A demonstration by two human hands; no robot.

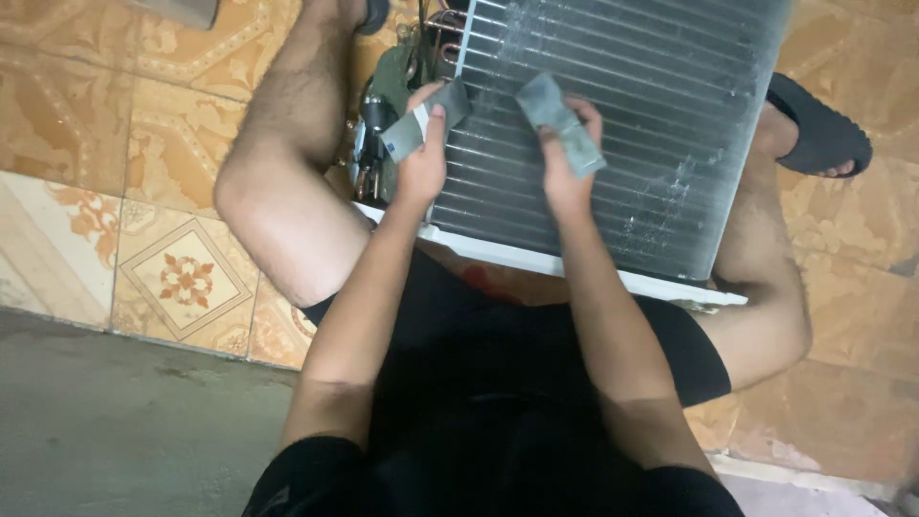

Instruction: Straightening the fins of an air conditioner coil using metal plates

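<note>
At the left of the frame lies patterned tile floor (182,278), with a strip of bare grey concrete (115,421) along the lower left. The person squats over it in black shorts, a bare knee (258,206) at left of centre.

Just right of that knee, at upper centre, the left hand (421,158) is closed on a grey piece of sheet material (426,120), thumb on top and fingers curled beneath. That piece runs slantwise, its long axis rising from lower left to upper right, and its upper end overlaps the left edge of the finned coil (632,144). Behind the hand sit copper tubes and dark fittings (378,124) at the coil's end.

A little further right, the right hand (565,168) is clamped on a second grey piece (560,120), whose long axis slopes the other way, from upper left down to lower right. It lies flat against the coil face, and this hand is wholly over the fins, so it is the nearer of the two to the coil's middle. The two pieces are near each other but apart, with a narrow gap of fins between them.

The coil fills the upper right, its fin rows running across the frame, resting on a white base edge (574,268). At the far right a foot in a black slipper (823,134) rests on the tiles.
</note>
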